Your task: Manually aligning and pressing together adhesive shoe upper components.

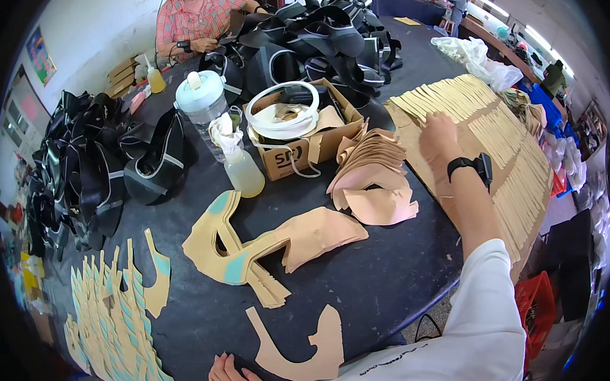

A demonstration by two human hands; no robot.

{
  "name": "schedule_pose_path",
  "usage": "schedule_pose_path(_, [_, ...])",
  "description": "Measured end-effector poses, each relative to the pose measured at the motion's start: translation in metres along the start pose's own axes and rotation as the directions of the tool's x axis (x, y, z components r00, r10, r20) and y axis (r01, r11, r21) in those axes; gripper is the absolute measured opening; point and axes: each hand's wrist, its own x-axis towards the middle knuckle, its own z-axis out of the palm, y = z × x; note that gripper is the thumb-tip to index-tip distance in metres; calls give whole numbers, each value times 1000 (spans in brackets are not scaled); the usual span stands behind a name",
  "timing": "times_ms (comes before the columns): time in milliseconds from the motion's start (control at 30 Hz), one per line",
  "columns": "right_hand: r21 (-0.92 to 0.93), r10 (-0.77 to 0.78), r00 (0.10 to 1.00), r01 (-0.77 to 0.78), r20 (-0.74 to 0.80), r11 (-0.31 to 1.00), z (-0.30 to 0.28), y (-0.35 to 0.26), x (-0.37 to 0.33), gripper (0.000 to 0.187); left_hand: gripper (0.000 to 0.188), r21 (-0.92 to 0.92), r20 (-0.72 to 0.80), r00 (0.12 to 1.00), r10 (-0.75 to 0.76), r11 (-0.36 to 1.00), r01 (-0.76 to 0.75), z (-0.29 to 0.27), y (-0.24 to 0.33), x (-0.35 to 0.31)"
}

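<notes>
My right hand (pixel 439 137) reaches to the far right, its fingers curled together at the lower edge of a row of thin tan strips (pixel 449 97). What it pinches, if anything, is hidden. The strips lie side by side in several rows on a brown board (pixel 410 130). My left hand (pixel 236 375) rests at the near table edge, fingers apart and holding nothing. Beside it lies a single curved tan cut-out piece (pixel 304 370). Farther in are a stack of tan pieces with pale green patches (pixel 202 238) and a fanned stack of pinkish-brown pieces (pixel 375 178).
Overlapping tan and green pieces (pixel 115 325) lie at the left. A cardboard box (pixel 297 160), a squeeze bottle (pixel 244 176) and a clear jug (pixel 201 103) stand mid-table. Black shoe-like parts (pixel 300 49) are heaped at the back and left. Another person (pixel 195 23) sits across.
</notes>
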Motion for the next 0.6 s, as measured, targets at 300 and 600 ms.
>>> schedule_pose_path(300, [813,93,977,104,-191,573,-181,-28,-12,26,36,-86,-24,994,-106,991,103,-6,5,4])
schedule_pose_path(600, [862,-667,735,-413,124,-295,-319,-159,-140,50,81,-678,171,941,290,728,-102,-74,68,60])
